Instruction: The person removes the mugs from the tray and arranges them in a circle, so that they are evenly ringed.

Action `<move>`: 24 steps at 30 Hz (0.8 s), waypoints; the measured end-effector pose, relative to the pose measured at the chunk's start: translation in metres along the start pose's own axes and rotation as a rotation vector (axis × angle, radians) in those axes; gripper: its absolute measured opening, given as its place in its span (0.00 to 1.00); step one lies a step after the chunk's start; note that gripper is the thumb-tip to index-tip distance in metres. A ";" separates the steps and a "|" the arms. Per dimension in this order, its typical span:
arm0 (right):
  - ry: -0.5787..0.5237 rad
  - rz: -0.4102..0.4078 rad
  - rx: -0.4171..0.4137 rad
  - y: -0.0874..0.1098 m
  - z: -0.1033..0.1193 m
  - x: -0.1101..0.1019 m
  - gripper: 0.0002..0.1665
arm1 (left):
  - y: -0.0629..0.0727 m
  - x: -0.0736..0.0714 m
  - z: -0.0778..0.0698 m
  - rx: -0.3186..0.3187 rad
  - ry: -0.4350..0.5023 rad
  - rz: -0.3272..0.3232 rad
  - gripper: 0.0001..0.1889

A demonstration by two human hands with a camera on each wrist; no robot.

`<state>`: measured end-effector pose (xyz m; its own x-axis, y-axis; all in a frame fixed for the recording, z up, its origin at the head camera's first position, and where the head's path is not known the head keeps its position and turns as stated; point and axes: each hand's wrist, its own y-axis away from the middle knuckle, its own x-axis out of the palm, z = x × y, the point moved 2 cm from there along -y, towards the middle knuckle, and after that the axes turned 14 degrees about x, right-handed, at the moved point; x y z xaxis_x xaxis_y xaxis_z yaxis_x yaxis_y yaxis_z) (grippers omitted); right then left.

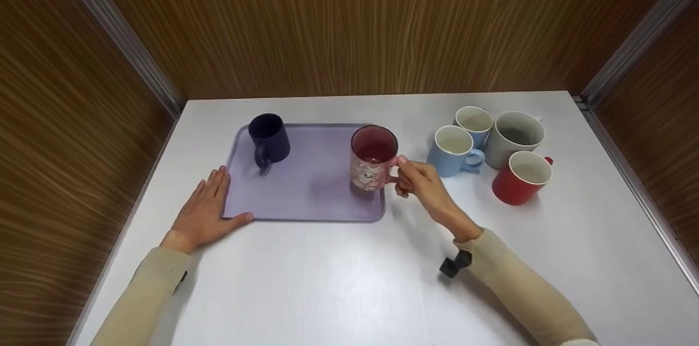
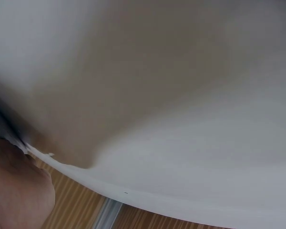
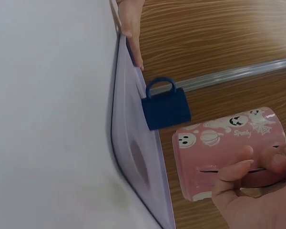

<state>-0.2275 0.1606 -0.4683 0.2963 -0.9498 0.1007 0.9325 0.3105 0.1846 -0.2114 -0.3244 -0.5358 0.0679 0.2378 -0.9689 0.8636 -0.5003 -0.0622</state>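
My right hand [image 1: 428,185] grips a pink mug [image 1: 367,174] by its handle, with white ghost and pumpkin prints showing on it. In the right wrist view the pink mug [image 3: 229,143] hangs clear above the lilac tray [image 1: 311,193], over its right end. A dark blue mug [image 1: 276,144] stands at the tray's back left, its handle toward the front. My left hand [image 1: 202,215] lies with straight fingers along the tray's left edge, its thumb at the front left corner. The left wrist view catches only part of this hand [image 2: 19,191].
Right of the tray stand a light blue mug [image 1: 445,160], another blue mug [image 1: 478,136] behind it, a wide grey mug [image 1: 497,149] and a red mug [image 1: 508,188], all close together. A wood-grain panel [image 1: 349,24] closes off the back of the white table [image 1: 327,280].
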 end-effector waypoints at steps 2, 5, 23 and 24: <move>0.025 -0.002 0.000 0.005 -0.001 -0.010 0.22 | 0.000 -0.001 0.000 0.000 -0.001 -0.003 0.63; 0.052 0.008 0.011 0.014 -0.002 -0.026 0.22 | 0.000 -0.001 0.000 -0.001 -0.002 0.005 0.63; 0.042 0.025 0.049 0.056 -0.019 -0.099 0.24 | 0.000 0.001 0.002 -0.008 0.007 0.023 0.64; 0.049 0.015 0.052 0.058 -0.020 -0.102 0.24 | 0.000 0.002 0.002 -0.007 0.007 0.023 0.64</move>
<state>-0.1998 0.2741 -0.4875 0.3210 -0.9454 0.0556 0.9164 0.3249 0.2337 -0.2124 -0.3252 -0.5376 0.0909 0.2320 -0.9685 0.8655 -0.4995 -0.0384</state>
